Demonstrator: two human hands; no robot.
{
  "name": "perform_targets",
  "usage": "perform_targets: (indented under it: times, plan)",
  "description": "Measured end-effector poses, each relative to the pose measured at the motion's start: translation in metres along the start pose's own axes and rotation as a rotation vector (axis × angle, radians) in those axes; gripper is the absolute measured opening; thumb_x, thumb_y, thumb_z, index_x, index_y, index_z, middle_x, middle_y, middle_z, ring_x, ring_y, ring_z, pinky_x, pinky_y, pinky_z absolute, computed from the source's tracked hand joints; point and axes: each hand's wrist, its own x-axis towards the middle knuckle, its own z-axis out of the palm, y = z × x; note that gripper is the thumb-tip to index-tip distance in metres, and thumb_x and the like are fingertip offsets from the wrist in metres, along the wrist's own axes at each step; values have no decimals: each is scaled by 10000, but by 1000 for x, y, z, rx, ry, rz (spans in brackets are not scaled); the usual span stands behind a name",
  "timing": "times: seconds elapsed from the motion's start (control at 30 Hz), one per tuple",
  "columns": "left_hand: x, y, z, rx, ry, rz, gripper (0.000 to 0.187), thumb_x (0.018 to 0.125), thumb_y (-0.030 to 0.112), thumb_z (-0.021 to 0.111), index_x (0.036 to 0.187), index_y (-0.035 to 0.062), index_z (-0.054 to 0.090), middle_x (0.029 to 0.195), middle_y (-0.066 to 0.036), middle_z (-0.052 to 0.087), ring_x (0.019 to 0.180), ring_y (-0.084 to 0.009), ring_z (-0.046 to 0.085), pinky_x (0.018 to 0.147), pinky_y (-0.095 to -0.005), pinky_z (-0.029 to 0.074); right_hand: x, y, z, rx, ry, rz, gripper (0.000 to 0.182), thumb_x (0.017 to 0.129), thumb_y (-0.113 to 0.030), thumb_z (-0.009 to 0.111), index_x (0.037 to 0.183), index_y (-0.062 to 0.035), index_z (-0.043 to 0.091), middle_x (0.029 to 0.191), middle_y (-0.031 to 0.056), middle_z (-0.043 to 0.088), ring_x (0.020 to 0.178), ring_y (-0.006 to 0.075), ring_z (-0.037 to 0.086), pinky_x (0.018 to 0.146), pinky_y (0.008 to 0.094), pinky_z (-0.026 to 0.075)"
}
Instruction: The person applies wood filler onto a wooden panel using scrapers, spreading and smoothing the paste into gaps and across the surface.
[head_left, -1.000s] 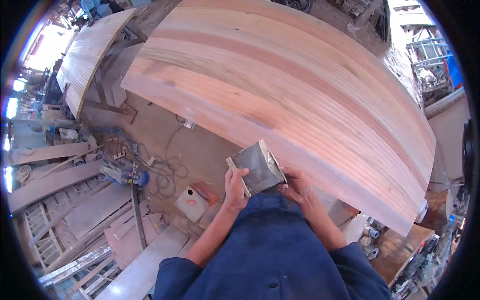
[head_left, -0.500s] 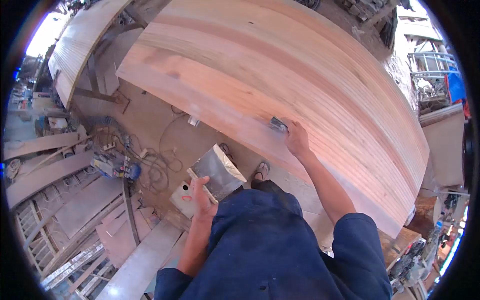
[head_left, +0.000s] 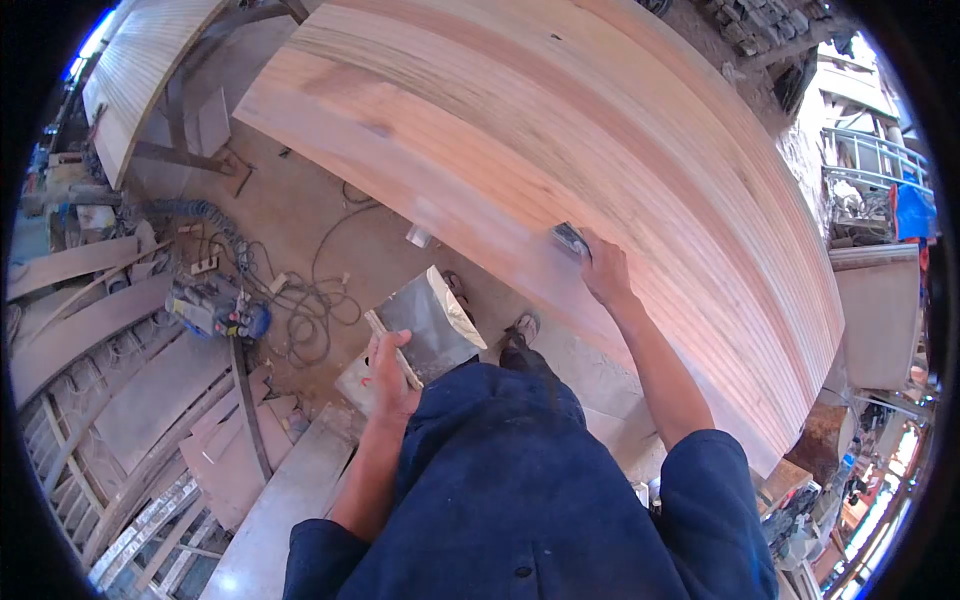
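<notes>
A large wooden panel [head_left: 480, 130] with light and reddish stripes stretches across the view in front of me. My right hand [head_left: 606, 268] grips a small scraper [head_left: 570, 238], its dark blade down on the panel near the long edge closest to me. A pale, whitish smear [head_left: 545, 270] lies on the wood around it. Low at my waist, my left hand [head_left: 390, 372] is closed on the wooden strip along one side of a wide metal scraper [head_left: 428, 325]. Pale paste [head_left: 455, 305] sits along this scraper's far edge. My left fingers are partly hidden beneath it.
A second ribbed panel [head_left: 140, 80] stands on a frame at upper left. Cables [head_left: 310, 310] and a blue power tool [head_left: 225, 308] lie on the floor at left. Boards [head_left: 150, 390] are stacked at lower left. My foot [head_left: 524, 326] is beside the panel's edge.
The view has shifted a little, so the panel sits further right. My right hand has moved slightly leftward along the wood with the small scraper. My left hand keeps its hold.
</notes>
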Motion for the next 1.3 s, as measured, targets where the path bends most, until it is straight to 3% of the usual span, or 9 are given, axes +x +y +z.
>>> perform_targets:
  times: [0.47, 0.57, 0.67, 0.8, 0.9, 1.03, 1.1, 1.2, 1.3]
  plan:
    - [-3, 15, -6, -34, -5, -10, 307, 812, 141, 538, 1100, 35, 543, 971, -88, 609, 870, -250, 640, 805, -417, 543, 38, -2, -8, 227, -93, -128, 317, 810, -153, 607, 1121, -95, 592, 872, 240, 656, 824, 440, 617, 737, 507, 488]
    - [-20, 15, 13, -49, 11, 20, 272, 808, 87, 548, 1072, 22, 549, 951, -86, 603, 847, -223, 638, 776, -384, 556, 61, 5, 6, 164, -81, -193, 316, 809, -206, 656, 1106, -104, 621, 858, 249, 650, 817, 384, 641, 751, 450, 497]
    - [-24, 2, 11, -12, 40, 76, 285, 810, 101, 553, 1085, 32, 535, 965, -78, 591, 868, -222, 629, 784, -393, 552, 93, 31, 17, 372, -282, -143, 262, 883, -151, 613, 1120, -41, 619, 858, 106, 695, 799, 229, 641, 731, 388, 496]
    - [-26, -21, 5, -60, -8, 71, 294, 809, 127, 568, 1091, 55, 531, 972, -66, 586, 891, -221, 623, 805, -406, 542, 88, -22, -68, 980, -219, -87, 255, 917, -143, 622, 1114, 19, 622, 948, 31, 662, 853, 134, 609, 802, 313, 508]
    - [-39, -31, 22, -180, -19, 67, 301, 808, 144, 574, 1095, 64, 536, 974, -64, 594, 897, -221, 625, 818, -401, 535, 43, -74, -131, 1327, -140, -250, 257, 906, -131, 636, 1126, 1, 622, 981, 36, 665, 907, 135, 615, 841, 313, 502]
    - [-57, -47, 67, -275, -45, 140, 305, 811, 158, 571, 1099, 63, 539, 979, -64, 608, 904, -223, 629, 828, -388, 531, -35, -108, -142, 990, 86, -666, 239, 881, 21, 599, 1106, -48, 638, 1031, 91, 687, 983, 193, 640, 866, 323, 503]
    - [-61, -53, 84, -270, -70, 167, 305, 814, 165, 571, 1100, 65, 539, 981, -58, 613, 912, -223, 631, 838, -389, 529, -67, -107, -128, 803, -8, -700, 339, 824, 88, 568, 1123, -56, 638, 1059, 125, 690, 968, 231, 658, 855, 325, 512]
    - [-57, -66, 91, -254, -76, 167, 344, 808, 184, 574, 1129, 68, 537, 1021, -68, 610, 946, -237, 625, 867, -399, 520, -91, -78, -87, 661, 154, -796, 480, 754, 129, 538, 1173, -87, 631, 1074, 148, 682, 958, 288, 668, 840, 331, 523]
    - [-62, -66, 94, -201, 39, 179, 405, 795, 212, 578, 1169, 64, 534, 1083, -92, 607, 1003, -259, 618, 901, -407, 511, -92, -26, -77, 534, -60, -747, 514, 736, 73, 531, 1204, -114, 629, 1061, 167, 672, 944, 358, 656, 811, 360, 529]
